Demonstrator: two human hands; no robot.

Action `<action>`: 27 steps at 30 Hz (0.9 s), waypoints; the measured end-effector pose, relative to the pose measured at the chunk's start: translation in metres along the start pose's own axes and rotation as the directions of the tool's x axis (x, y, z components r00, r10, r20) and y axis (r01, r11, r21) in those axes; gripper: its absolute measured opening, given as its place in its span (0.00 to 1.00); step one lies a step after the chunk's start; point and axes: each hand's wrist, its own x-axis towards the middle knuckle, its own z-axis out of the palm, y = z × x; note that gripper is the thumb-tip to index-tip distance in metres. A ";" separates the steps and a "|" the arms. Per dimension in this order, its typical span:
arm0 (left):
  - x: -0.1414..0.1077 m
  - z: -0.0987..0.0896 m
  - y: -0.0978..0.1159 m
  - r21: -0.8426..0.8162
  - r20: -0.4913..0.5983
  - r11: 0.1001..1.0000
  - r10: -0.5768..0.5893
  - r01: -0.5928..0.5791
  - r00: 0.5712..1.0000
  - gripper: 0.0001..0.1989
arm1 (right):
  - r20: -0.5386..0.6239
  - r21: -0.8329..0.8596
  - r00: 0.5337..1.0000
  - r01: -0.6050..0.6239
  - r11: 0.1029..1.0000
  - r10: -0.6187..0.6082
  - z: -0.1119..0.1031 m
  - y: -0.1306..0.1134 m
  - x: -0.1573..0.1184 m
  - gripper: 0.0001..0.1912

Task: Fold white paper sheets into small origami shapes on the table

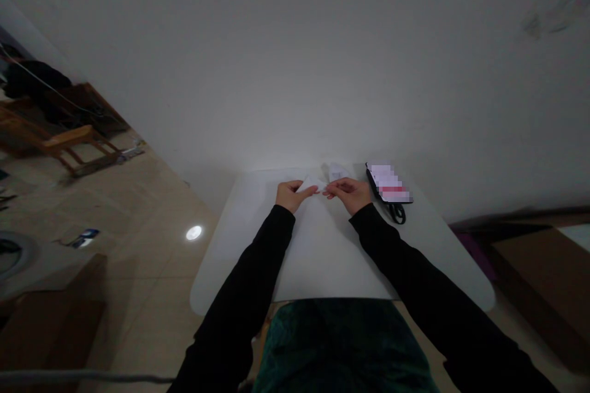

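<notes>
Over the far part of a white table (322, 258), a small piece of white paper (310, 183) is held between my two hands. My left hand (292, 195) pinches it from the left, thumb on the near side. My right hand (349, 193) has its fingers pressed together at the paper's right end. Just behind my right hand lies another white paper piece (338, 171) with faint print. A phone (391, 184) with a lit, blurred screen and a black strap (397, 214) is to the right of my right hand.
A pale wall (295, 61) rises behind the table. At the left are a wooden chair (69, 138) and a tiled floor (157, 258). Brown boxes (544, 270) stand to the right, and a grey cable (83, 376) crosses the lower left.
</notes>
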 end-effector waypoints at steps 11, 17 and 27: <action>-0.001 0.011 0.007 -0.095 -0.156 0.994 0.047 -0.062 0.987 0.19 | 0.019 0.077 0.996 -0.092 0.993 0.091 -0.002 -0.010 0.001 0.16; 0.001 0.007 0.004 -0.086 -0.127 0.994 0.061 -0.072 0.990 0.20 | 0.043 0.087 0.996 -0.078 0.993 0.075 -0.007 -0.002 0.003 0.16; 0.001 0.013 0.001 -0.140 -0.128 0.988 0.049 -0.067 0.991 0.20 | -0.079 0.079 0.996 -0.030 0.996 0.037 0.000 -0.002 0.001 0.13</action>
